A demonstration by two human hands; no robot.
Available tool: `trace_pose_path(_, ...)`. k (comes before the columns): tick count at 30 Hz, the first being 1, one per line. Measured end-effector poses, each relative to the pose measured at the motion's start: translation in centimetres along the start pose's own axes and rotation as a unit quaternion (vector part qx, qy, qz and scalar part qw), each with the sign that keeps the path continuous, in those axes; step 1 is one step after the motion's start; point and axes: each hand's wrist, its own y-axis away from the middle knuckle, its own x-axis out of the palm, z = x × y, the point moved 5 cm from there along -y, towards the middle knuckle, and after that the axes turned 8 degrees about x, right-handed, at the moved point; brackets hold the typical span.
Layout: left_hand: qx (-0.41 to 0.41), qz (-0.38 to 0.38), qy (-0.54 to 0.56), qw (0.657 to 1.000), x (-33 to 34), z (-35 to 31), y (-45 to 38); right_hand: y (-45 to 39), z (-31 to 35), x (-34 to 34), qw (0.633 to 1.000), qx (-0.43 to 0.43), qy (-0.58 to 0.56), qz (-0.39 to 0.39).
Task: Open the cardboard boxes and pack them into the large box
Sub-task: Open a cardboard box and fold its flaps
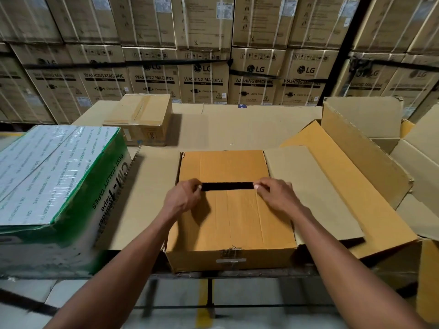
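A brown cardboard box lies flat at the table's near edge, its two top flaps meeting with a dark gap between them. My left hand grips the near flap's edge at the gap's left end. My right hand pinches the same edge at the gap's right end. A large open box stands to the right, one long flap folded down towards me. A small taped box sits at the back left.
A green and white tape carton wrapped in film stands on the left. The table is covered with flat cardboard. Stacked washing machine cartons form a wall behind. The floor shows below the table edge.
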Motion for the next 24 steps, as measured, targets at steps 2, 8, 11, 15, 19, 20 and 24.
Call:
trace_pose_path(2, 0.031, -0.043, -0.023, 0.998, -2.7, -0.9, 0.0, 0.5, 1.8, -3.0, 0.998, -0.027, -0.022, -0.045)
trace_pose_path(8, 0.081, -0.037, 0.054, 0.995, -9.3, -5.0, 3.5, 4.6, 5.5, -8.0, 0.993, -0.018, -0.016, 0.119)
trace_pose_path(11, 0.063, 0.161, 0.139, 0.975, -9.0, -4.8, 6.7, 8.8, 6.0, -7.9, 0.947, -0.038, 0.001, 0.32)
trace_pose_path(15, 0.03, 0.397, 0.205, 0.894, -5.7, -4.4, 11.2, 12.1, 5.2, -5.5, 0.906, -0.055, 0.014, 0.419)
trace_pose_path(19, 0.039, 0.387, 0.061, 0.919, -1.5, -3.6, 12.4, 12.7, 3.3, -0.5, 0.908, -0.043, 0.062, 0.413)
trace_pose_path(20, 0.039, 0.378, 0.04, 0.924, -0.4, -3.3, 12.4, 12.8, 2.8, 0.7, 0.912, -0.038, 0.077, 0.401)
trace_pose_path(24, 0.054, 0.348, -0.019, 0.936, 3.8, -2.4, 12.2, 13.5, 1.5, 4.5, 0.933, -0.029, 0.076, 0.351)
